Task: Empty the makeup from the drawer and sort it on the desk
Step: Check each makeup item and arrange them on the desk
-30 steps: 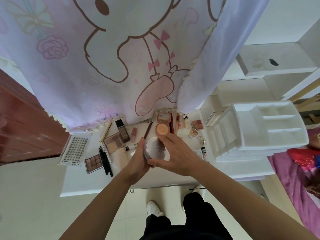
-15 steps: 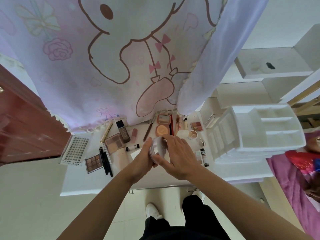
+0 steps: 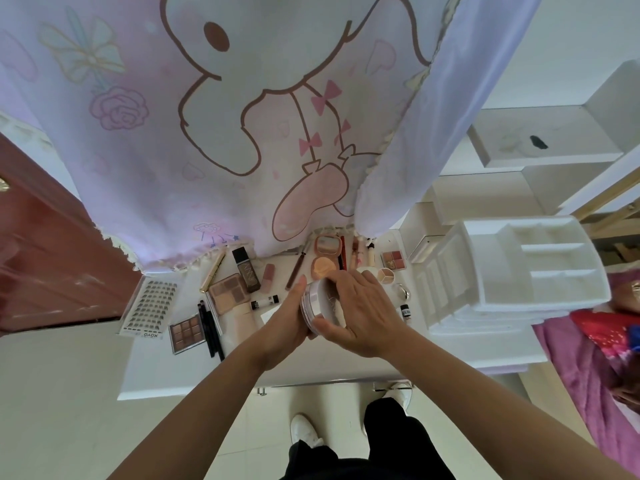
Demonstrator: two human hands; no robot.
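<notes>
Round, pale pink translucent powder jar with a flat lid (image 3: 320, 308): held on its side in the air, just above the middle of the white tabletop (image 3: 194, 375), not touching it.

Left hand (image 3: 284, 323): grip clamped on the jar's base end, thumb up along the rim. Right hand (image 3: 363, 313): fingers spread over the lid, thumb hooked beneath, so that grip is clamped on the jar too.

Risks, as I judge them:
- The jar lies sideways. If the lid loosens under the right hand's twist, loose powder could spill over the items below.
- The smooth round wall could slip between the palms and drop onto the open peach compact with mirror (image 3: 323, 258) just beyond.
- A sweeping forearm could scatter the row of black pencils (image 3: 209, 327) or the brown nine-pan eyeshadow palette (image 3: 187, 332) to the left.

Containers:
- Jar: contents not visible.
- Compact: open, with a peach pressed pan showing.
- White plastic compartment organiser (image 3: 519, 271), at the right end of the tabletop: every visible section looks empty.
- Clear tray of false lashes (image 3: 150, 304), far left: rows appear full.
</notes>
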